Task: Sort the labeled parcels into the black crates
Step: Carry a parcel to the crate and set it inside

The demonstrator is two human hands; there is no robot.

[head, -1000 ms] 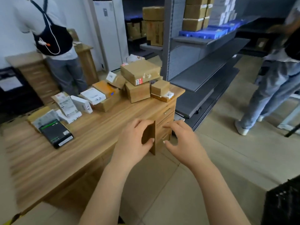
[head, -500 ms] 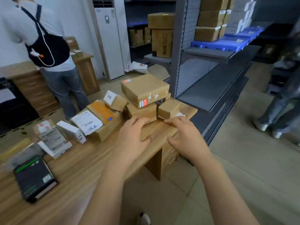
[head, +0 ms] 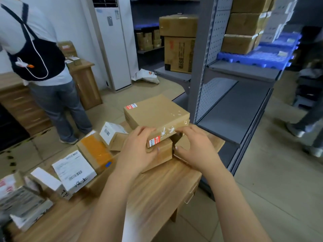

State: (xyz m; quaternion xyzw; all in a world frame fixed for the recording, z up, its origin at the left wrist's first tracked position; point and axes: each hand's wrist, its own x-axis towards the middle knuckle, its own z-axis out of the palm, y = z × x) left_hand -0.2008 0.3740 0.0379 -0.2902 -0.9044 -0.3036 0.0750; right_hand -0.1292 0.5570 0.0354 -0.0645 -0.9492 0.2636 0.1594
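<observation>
The flat brown box [head: 157,112] lies on top of a lower box [head: 164,151] at the far end of the wooden surface [head: 157,193], just beside the grey shelf [head: 230,109]. It carries a red and white label [head: 131,107] on the far left corner of its top and a second sticker [head: 154,140] of the same colours on its near side; the print on both is too small to read. Left of it, a small carton [head: 109,132] shows a white sheet with a barcode, an orange box [head: 96,152] has a blue mark on its corner, and a white parcel [head: 74,170] bears printed lines and large black handwritten characters that I cannot read with certainty. The left hand [head: 138,152] grips the near edge of the box, fingers curled over the top and thumb underneath by the sticker. The right hand [head: 197,147] holds the near right corner, fingers bent on the taped edge, thumb lower. Both forearms reach forward over the surface.
</observation>
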